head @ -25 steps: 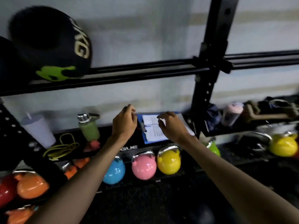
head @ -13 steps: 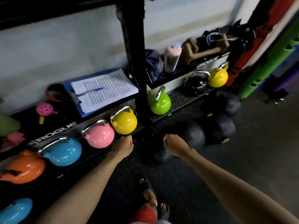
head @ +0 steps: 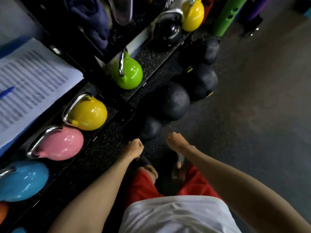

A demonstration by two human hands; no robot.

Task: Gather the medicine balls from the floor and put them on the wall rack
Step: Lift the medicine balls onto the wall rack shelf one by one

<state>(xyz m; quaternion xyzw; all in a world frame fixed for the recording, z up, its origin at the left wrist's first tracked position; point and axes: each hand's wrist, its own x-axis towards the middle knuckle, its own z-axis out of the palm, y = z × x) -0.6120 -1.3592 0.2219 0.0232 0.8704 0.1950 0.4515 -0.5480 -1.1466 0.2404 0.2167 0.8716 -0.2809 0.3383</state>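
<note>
With the gaze dropped from the paperwork to the floor, the left hand and right hand now hang low, fingers curled and holding nothing, just short of the smallest medicine ball lying beside the kettlebell shelf, so a pickup seems about to begin.

gym, equipment storage wall; yellow kettlebell, pink kettlebell and green kettlebell lined on a low black rack shelf left of and beyond the left hand; dark medicine balls on the grey floor just beyond the right hand; green tube with holes far beyond it; printed sheet far left
</note>
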